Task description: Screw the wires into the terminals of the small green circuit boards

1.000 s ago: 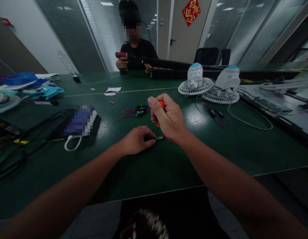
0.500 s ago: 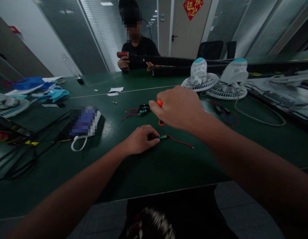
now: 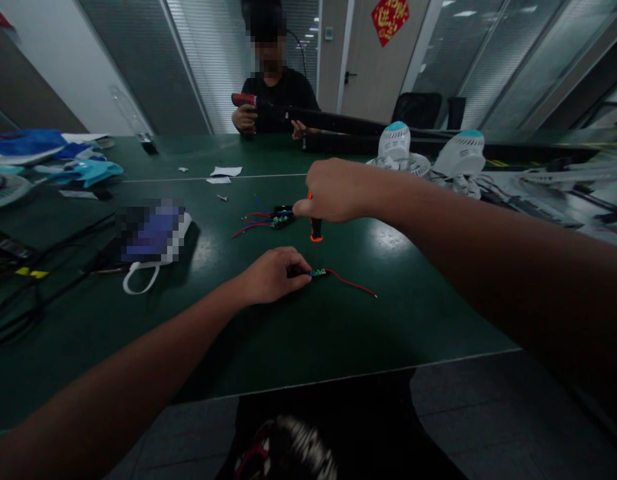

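Observation:
My left hand [image 3: 273, 275] rests on the green table [image 3: 298, 333], fingers pinched on a small green circuit board [image 3: 318, 272] with a red wire [image 3: 351, 283] trailing right. My right hand [image 3: 333, 192] is closed round an orange-and-black screwdriver [image 3: 315, 230], held upright with its lower end near the table, just right of a second circuit board with red and blue wires [image 3: 273, 220].
A face mask and a dark pouch [image 3: 148, 240] lie to the left, with cables [image 3: 38, 280] beyond. Two white fans [image 3: 428, 157] stand at the right. Paper scraps [image 3: 221, 175] and blue cloths [image 3: 83, 170] lie farther back. A person opposite [image 3: 273, 93] holds a red tool [image 3: 242, 101].
My right hand has lifted the screwdriver off the near circuit board and carried it away toward the far board. My left hand has stayed on the near board, whose red wire now shows.

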`<state>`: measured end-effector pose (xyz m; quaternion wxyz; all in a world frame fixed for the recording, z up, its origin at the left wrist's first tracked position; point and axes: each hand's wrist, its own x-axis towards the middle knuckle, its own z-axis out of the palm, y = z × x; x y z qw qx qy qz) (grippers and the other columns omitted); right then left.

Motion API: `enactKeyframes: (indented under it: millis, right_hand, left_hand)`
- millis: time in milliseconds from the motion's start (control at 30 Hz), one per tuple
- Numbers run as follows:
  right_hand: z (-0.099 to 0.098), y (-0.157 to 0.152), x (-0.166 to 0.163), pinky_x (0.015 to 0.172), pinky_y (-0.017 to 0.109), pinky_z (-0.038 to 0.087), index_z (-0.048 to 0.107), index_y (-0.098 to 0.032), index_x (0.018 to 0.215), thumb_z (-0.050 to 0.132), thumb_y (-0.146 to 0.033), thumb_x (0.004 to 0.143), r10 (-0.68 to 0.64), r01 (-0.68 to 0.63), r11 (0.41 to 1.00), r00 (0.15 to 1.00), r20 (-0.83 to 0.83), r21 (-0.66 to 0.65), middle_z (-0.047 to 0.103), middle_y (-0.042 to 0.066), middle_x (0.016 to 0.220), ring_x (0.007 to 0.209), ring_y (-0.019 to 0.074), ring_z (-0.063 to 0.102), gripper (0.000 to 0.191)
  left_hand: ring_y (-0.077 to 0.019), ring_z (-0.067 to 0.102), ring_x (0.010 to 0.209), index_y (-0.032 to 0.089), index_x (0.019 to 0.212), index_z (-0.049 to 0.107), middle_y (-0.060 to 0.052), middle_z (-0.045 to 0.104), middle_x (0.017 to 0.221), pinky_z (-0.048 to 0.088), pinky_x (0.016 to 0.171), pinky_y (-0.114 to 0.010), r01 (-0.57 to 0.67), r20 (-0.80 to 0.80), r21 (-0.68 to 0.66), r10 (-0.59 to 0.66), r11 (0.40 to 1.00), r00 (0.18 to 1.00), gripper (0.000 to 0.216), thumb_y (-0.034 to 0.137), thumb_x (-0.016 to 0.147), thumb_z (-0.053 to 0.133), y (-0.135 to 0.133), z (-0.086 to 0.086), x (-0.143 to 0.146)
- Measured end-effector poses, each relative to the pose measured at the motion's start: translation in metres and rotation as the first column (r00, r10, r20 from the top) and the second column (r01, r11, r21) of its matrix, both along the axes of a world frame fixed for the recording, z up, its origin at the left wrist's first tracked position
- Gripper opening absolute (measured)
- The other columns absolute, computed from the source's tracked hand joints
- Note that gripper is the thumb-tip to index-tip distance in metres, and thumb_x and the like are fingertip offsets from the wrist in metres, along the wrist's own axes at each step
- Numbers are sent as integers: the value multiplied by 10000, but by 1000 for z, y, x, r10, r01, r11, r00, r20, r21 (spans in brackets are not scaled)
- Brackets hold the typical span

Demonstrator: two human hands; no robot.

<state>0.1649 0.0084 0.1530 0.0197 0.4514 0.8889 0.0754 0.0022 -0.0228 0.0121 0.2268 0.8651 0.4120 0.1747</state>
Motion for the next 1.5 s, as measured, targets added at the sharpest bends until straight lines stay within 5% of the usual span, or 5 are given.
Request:
enactKeyframes:
  millis: [233, 433, 1033, 1333, 1500]
  right_hand:
    - [6, -4, -2, 564, 292, 434, 741, -45, 820, 489, -435, 887, 4, 0, 998, 998, 61, -59, 636, 95, 577, 591, 183, 615, 469]
    - [7, -6, 2, 517, 271, 382, 722, -46, 756, 491, -363, 890, 47, -41, 992, 998, 44, -122, 582, 52, 495, 487, 130, 535, 414]
    - [15, -18, 8, 596, 286, 377, 701, -76, 1041, 519, -301, 854, 169, -156, 981, 979, 117, -112, 695, 103, 917, 709, 162, 603, 344]
    - [7, -23, 8, 705, 336, 425, 695, -135, 1115, 340, -524, 940, 77, -75, 996, 997, 27, -54, 701, 165, 1083, 936, 271, 650, 555]
    - [1, -27, 7, 715, 342, 435, 670, -102, 1170, 352, -411, 943, 37, -37, 999, 999, 4, 5, 706, 187, 1104, 957, 279, 652, 498]
  left_hand:
    - [-153, 602, 808, 183, 964, 710, -37, 645, 904, 474, 744, -293, 3, -5, -9, -3, 1000, 1000, 209, 315, 842, 602, 0, 3, 1]
    - [-171, 611, 832, 162, 983, 715, -50, 642, 922, 478, 757, -310, 5, -13, -26, -5, 1000, 1000, 241, 312, 843, 589, -1, 5, 1]
    - [-167, 620, 853, 178, 981, 713, -44, 654, 949, 482, 769, -293, -6, -29, -28, 5, 1000, 1000, 229, 322, 851, 591, -2, 6, 1]
    - [-162, 619, 835, 191, 961, 713, -37, 653, 917, 482, 763, -288, -12, -20, -13, 11, 1000, 1000, 199, 311, 844, 606, -2, 6, 2]
    - [-169, 612, 830, 166, 991, 717, -57, 648, 940, 482, 758, -306, -15, -27, -41, 14, 999, 1000, 246, 315, 842, 589, -3, 8, 3]
